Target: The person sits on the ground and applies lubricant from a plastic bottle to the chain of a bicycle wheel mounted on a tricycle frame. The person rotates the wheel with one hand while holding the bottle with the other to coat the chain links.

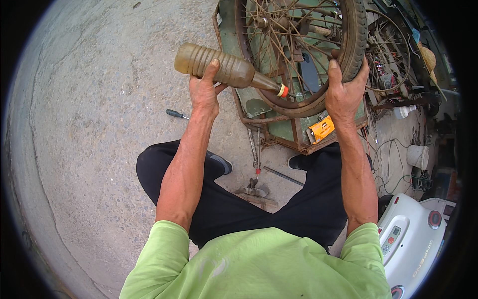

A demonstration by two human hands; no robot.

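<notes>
At eleven o'clock, the bottle (215, 65) is gripped by the left hand (204, 92), apparently angled to reach the wheel (354, 37), clasped at two by the right hand (344, 95), seemingly for steadiness.

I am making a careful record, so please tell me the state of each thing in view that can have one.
Left hand, closed around bottle
Right hand, gripping wheel
Bottle, tilted, red tip toward wheel; fill level unclear
Wheel, rusty, with tyre fitted
Screwdriver, lying on the ground
Orange box, lying beside the wheel; open or shut unclear
</notes>
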